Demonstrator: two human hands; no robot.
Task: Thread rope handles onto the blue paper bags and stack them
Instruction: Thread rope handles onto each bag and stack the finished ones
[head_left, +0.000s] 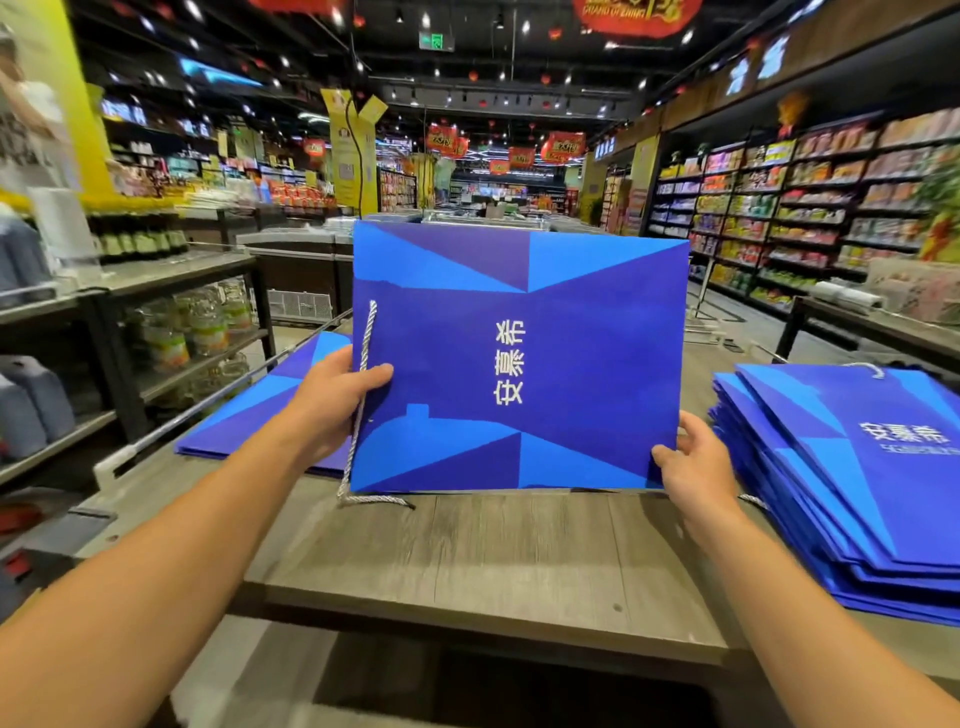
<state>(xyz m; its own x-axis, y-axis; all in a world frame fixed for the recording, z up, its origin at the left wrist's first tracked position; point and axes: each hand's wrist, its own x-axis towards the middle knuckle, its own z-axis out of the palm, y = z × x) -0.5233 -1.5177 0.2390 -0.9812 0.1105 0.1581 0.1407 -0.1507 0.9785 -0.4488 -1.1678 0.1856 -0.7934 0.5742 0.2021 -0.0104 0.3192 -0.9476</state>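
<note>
Above the table (467, 561), blue bag (519, 358) upright, left hand (332, 400) and right hand (693, 460) gripping its edges

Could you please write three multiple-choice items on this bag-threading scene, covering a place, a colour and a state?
1. Where is the tall stack of bags?
A. on the person's right
B. on the person's left
C. on the floor

2. What colour is the rope handle?
A. red
B. silver-white
C. black

3. How is the held bag kept?
A. lying flat, untouched
B. gripped by one hand
C. upright, gripped by the left hand and right hand

Answers: A, the stack sits at the table's right end; B, the cord looks pale and twisted; C, one hand grips each side.
</note>
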